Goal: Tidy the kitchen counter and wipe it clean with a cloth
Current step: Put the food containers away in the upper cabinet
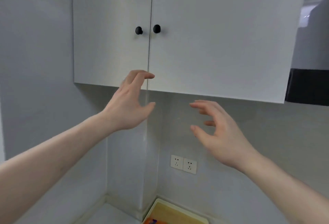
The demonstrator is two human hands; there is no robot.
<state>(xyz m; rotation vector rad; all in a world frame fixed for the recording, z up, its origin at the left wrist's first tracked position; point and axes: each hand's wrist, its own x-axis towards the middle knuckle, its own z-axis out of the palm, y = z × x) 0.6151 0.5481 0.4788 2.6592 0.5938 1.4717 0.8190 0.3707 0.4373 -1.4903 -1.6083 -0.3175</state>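
Both my hands are raised toward a white wall cabinet (195,36) with two shut doors and two black knobs (138,30). My left hand (130,106) is open, fingers spread, its fingertips in front of the cabinet's lower edge near the gap between the doors. My right hand (219,134) hangs lower, below the cabinet, fingers loosely curved and holding nothing. At the bottom edge a yellow tray (178,213) with a white rim lies on the counter (110,214), an orange packet (153,221) on it. No cloth is in view.
A double wall socket (183,164) sits on the grey wall below the cabinet. A range hood (309,84) with a black lower band is at the right edge. A boxed wall corner (146,170) runs down to the counter.
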